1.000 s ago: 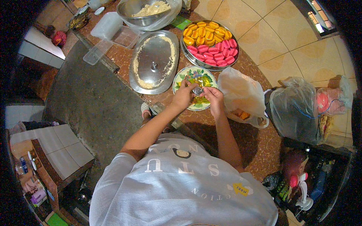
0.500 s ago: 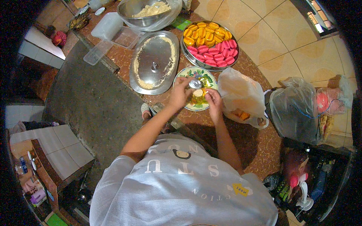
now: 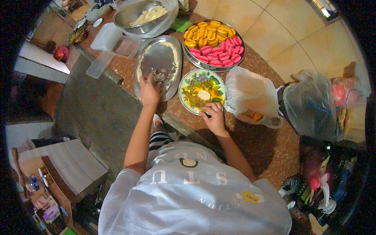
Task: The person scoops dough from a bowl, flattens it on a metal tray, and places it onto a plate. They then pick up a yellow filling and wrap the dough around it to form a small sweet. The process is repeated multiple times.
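My left hand [image 3: 149, 92] is over the oval metal tray [image 3: 171, 87], its fingers closed on a small metal moulder [image 3: 159, 76] held down at the tray's middle. A ring of pale powder [image 3: 175, 58] lies around the inside of that tray. A pale round pressed disc [image 3: 203, 95] rests on the fruit-patterned plate [image 3: 189, 106]. By the plate's near right rim is my right hand [image 3: 216, 120], fingers curled together; whatever they pinch is too small to make out.
Behind the plate, a round metal tray [image 3: 188, 58] holds yellow-wrapped sweets [image 3: 207, 33] and pink-wrapped sweets [image 3: 221, 53]. A metal bowl [image 3: 121, 17] of powder stands at the back. A white plastic bag [image 3: 250, 90] sits right of the plate. Clear plastic containers [image 3: 106, 37] lie left.
My left hand has carried the metal moulder left from above the plate to the oval tray. My right hand has drawn back toward the plate's near rim. The pale disc now lies uncovered.
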`<state>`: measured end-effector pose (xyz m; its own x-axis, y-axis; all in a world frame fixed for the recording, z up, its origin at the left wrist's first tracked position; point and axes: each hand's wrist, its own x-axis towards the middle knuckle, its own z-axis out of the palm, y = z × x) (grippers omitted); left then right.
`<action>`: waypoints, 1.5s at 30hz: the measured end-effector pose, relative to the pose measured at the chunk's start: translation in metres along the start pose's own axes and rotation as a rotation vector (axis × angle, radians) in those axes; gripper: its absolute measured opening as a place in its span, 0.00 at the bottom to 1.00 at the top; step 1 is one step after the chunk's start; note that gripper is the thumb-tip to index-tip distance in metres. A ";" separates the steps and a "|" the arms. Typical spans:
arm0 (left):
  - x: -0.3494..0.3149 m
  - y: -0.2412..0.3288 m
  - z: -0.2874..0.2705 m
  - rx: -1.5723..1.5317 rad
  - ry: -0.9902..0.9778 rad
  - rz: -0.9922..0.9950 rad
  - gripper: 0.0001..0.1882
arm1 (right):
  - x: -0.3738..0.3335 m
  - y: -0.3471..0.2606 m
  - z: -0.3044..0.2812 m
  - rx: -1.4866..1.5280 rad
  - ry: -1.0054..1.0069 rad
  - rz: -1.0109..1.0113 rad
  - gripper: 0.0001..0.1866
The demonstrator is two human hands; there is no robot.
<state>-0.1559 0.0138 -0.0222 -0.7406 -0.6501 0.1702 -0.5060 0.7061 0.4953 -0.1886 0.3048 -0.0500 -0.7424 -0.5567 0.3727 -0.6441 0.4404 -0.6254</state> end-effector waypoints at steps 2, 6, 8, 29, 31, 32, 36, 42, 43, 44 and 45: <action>0.001 0.006 -0.007 -0.034 0.072 0.026 0.27 | -0.002 -0.001 0.005 -0.044 0.047 0.007 0.11; 0.007 0.031 -0.017 -0.141 0.238 0.277 0.28 | 0.002 -0.010 0.009 -0.067 0.087 0.011 0.08; 0.008 0.059 -0.017 -0.222 0.264 0.444 0.26 | 0.003 -0.010 0.009 -0.047 0.088 0.010 0.07; 0.031 0.110 0.087 -0.452 -0.490 0.731 0.10 | 0.015 -0.003 -0.007 0.087 0.069 0.013 0.09; 0.025 0.107 0.084 -0.480 -0.520 0.773 0.12 | 0.011 -0.001 -0.007 0.068 0.027 0.011 0.11; 0.022 0.104 0.084 -0.482 -0.572 0.791 0.13 | 0.009 0.000 -0.006 0.057 0.007 0.011 0.11; 0.013 0.081 0.097 -0.425 -0.627 0.832 0.17 | 0.005 -0.002 -0.005 0.064 -0.004 -0.021 0.12; 0.010 0.084 0.092 -0.377 -0.629 0.859 0.17 | 0.002 0.002 -0.004 0.080 0.028 -0.046 0.13; 0.009 0.083 0.092 -0.378 -0.626 0.855 0.17 | 0.002 0.002 -0.004 0.080 0.031 -0.049 0.14; 0.009 0.083 0.092 -0.376 -0.623 0.851 0.16 | 0.002 0.002 -0.004 0.081 0.033 -0.052 0.14; 0.008 0.083 0.092 -0.375 -0.620 0.847 0.16 | 0.002 0.001 -0.004 0.082 0.037 -0.058 0.14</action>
<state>-0.2446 0.0924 -0.0578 -0.9289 0.3282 0.1718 0.3552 0.6578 0.6642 -0.1919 0.3071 -0.0467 -0.7114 -0.5526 0.4342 -0.6703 0.3477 -0.6556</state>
